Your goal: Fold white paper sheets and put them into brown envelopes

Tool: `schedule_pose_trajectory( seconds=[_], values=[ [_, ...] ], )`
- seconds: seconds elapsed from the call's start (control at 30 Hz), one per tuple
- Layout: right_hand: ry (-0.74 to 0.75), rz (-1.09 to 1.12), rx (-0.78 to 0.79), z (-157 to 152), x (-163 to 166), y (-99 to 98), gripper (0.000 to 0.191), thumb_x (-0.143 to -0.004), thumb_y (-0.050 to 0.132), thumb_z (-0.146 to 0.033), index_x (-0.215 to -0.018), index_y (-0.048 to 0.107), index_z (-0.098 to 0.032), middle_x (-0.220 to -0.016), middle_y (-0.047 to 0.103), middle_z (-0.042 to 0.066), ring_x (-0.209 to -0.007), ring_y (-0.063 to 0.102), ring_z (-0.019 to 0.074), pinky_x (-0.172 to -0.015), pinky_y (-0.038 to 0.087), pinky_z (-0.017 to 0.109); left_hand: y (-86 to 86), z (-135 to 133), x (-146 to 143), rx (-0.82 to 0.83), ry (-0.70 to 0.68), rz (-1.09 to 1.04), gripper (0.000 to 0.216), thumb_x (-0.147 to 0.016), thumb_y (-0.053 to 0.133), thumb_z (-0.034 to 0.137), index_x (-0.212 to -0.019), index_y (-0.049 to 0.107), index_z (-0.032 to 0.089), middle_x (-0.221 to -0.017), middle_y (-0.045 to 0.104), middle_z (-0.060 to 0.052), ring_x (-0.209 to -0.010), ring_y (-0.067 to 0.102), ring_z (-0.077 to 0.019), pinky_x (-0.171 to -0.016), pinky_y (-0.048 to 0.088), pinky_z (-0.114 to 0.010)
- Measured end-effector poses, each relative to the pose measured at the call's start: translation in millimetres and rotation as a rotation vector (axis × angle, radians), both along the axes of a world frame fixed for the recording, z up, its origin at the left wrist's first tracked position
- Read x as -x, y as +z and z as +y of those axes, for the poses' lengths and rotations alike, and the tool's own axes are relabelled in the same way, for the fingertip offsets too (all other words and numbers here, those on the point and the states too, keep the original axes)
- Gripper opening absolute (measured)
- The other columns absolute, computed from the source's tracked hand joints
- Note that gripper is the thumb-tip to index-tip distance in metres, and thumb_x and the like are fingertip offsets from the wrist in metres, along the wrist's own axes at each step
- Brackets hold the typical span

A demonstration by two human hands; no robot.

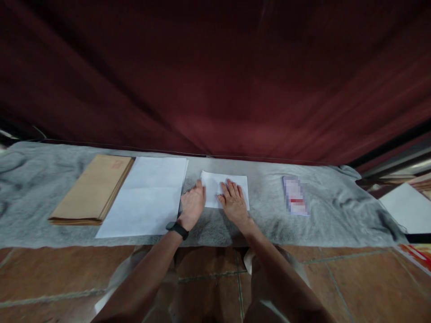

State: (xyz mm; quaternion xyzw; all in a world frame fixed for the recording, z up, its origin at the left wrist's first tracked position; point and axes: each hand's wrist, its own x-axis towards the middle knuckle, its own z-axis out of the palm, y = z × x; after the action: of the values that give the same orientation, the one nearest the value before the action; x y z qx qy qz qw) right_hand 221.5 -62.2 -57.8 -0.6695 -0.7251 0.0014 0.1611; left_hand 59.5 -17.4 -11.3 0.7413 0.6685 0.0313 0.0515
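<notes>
A small white sheet of paper (pixel 210 190), seemingly folded, lies in front of me on a grey cloth. Its upper left corner lifts a little. My left hand (pixel 193 204), with a dark band on the wrist, is closed at the paper's left edge, fingers curled and the edge at its fingertips. Flat on the right half of the same paper rests my right hand (pixel 234 202), fingers spread. Left of my hands is a stack of larger white sheets (pixel 148 197), and beside it a stack of brown paper envelopes (pixel 92 188) with a reddish mark on top.
The grey cloth (pixel 262 224) covers a long, narrow surface. To the right lies a blurred-out pinkish bundle (pixel 296 196). A dark red curtain (pixel 215 89) hangs behind. White paper (pixel 409 208) sits at the far right. Brown floor tiles (pixel 208 296) show below.
</notes>
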Motion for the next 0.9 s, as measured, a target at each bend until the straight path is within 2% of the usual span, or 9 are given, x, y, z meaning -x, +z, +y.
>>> schedule_pose_trajectory(
  seconds=[0.2, 0.3, 0.4, 0.5, 0.6, 0.7, 0.9],
  values=[
    [-0.036, -0.039, 0.001, -1.4, -14.6, -0.3, 0.052, -0.106, 0.039, -0.041, -0.154, 0.042, -0.020, -0.162, 0.036, 0.013, -0.149, 0.034, 0.0303, -0.122, 0.024, 0.051, 1.4, 0.5, 1.8, 0.021, 0.000, 0.030, 0.035, -0.105, 0.030, 0.030, -0.128, 0.049, 0.013, -0.092, 0.074, -0.015, -0.088, 0.074, -0.0283, -0.076, 0.053, -0.034],
    [-0.051, -0.054, -0.019, -4.1, -23.4, -2.8, 0.052, -0.106, 0.040, -0.041, -0.155, 0.041, -0.021, -0.162, 0.037, 0.013, -0.148, 0.035, 0.0307, -0.120, 0.026, 0.052, 4.9, 0.6, 3.8, -0.065, -0.023, 0.072, 0.033, -0.101, 0.029, 0.015, -0.122, 0.055, 0.012, -0.101, 0.072, -0.017, -0.096, 0.071, -0.0288, -0.082, 0.053, -0.038],
    [-0.066, -0.067, -0.022, -7.1, -29.1, -4.6, 0.053, -0.106, 0.040, -0.041, -0.155, 0.040, -0.021, -0.162, 0.037, 0.013, -0.148, 0.035, 0.0315, -0.120, 0.027, 0.052, 3.4, -0.3, 2.1, -0.210, -0.113, 0.056, 0.037, -0.098, 0.032, 0.008, -0.124, 0.059, 0.011, -0.122, 0.067, -0.021, -0.114, 0.065, -0.0306, -0.096, 0.050, -0.043],
    [-0.080, -0.082, 0.003, -8.8, -30.4, -3.6, 0.053, -0.106, 0.040, -0.041, -0.155, 0.040, -0.021, -0.162, 0.036, 0.013, -0.148, 0.035, 0.0321, -0.119, 0.028, 0.052, -9.0, -5.5, -6.5, -0.296, -0.349, -0.083, 0.042, -0.101, 0.038, 0.018, -0.139, 0.053, 0.014, -0.149, 0.053, -0.017, -0.135, 0.051, -0.0296, -0.110, 0.043, -0.045],
    [-0.082, -0.088, 0.030, -7.8, -30.7, -0.8, 0.053, -0.106, 0.040, -0.042, -0.155, 0.041, -0.022, -0.163, 0.036, 0.011, -0.148, 0.035, 0.0317, -0.120, 0.026, 0.052, -26.0, -13.9, -16.3, -0.252, -0.545, -0.184, 0.045, -0.102, 0.043, 0.031, -0.145, 0.051, 0.022, -0.159, 0.043, -0.009, -0.148, 0.037, -0.0280, -0.120, 0.033, -0.048],
    [-0.104, -0.082, 0.041, -3.7, -36.0, 2.7, 0.052, -0.106, 0.038, -0.041, -0.154, 0.042, -0.022, -0.162, 0.038, 0.011, -0.146, 0.037, 0.0314, -0.119, 0.026, 0.052, -35.7, -19.1, -18.4, -0.194, -0.566, -0.183, 0.046, -0.103, 0.042, 0.036, -0.148, 0.050, 0.026, -0.161, 0.041, -0.005, -0.150, 0.033, -0.0287, -0.123, 0.028, -0.052],
    [-0.208, -0.057, 0.073, 8.9, -62.9, 10.8, 0.049, -0.105, 0.038, -0.034, -0.151, 0.047, -0.018, -0.156, 0.046, 0.014, -0.142, 0.041, 0.0322, -0.117, 0.026, 0.054, -35.4, -15.8, -1.5, -0.155, -0.527, -0.146, 0.050, -0.104, 0.039, 0.038, -0.152, 0.044, 0.027, -0.162, 0.039, -0.004, -0.152, 0.031, -0.0285, -0.124, 0.025, -0.055]
  ],
)
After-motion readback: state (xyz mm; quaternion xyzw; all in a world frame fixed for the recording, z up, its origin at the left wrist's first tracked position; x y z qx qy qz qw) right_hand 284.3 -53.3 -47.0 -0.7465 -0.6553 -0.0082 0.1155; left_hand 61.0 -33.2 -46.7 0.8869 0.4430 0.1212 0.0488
